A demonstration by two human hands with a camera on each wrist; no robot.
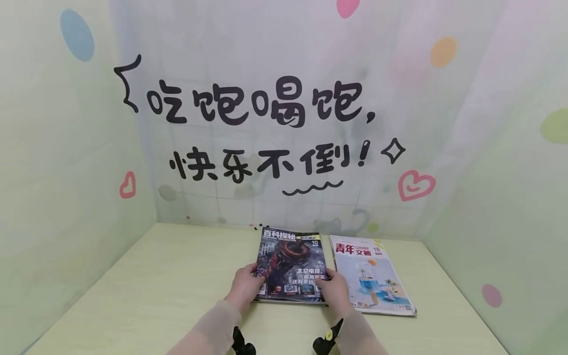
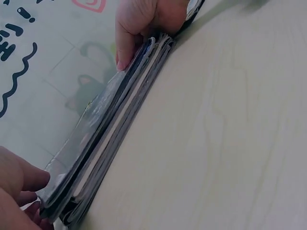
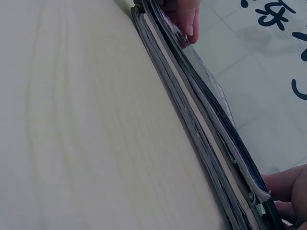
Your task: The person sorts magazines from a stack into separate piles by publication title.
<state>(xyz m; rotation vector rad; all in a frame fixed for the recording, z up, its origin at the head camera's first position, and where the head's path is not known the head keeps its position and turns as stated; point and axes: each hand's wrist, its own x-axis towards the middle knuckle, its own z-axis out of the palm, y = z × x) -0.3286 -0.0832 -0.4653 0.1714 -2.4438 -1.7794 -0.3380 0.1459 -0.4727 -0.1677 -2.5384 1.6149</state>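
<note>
A small stack of magazines (image 1: 290,266), topped by a dark cover with a large ring-shaped picture, lies between two hands. My left hand (image 1: 245,285) grips its left side, thumb over the cover's edge. On the opposite side my right hand (image 1: 336,291) holds the stack the same way. Several layered page edges of the magazines (image 2: 115,124) show close over the table in the left wrist view. The right wrist view shows the fingers of my right hand (image 3: 288,191) at the near corner.
Another magazine (image 1: 372,278) with a white and light-blue beach cover lies just right of the stack, beside my right hand. The pale wood-look table (image 1: 177,276) is bounded by a printed back wall (image 1: 266,207) and side walls. Dark wrist straps (image 1: 241,342) circle the sleeves.
</note>
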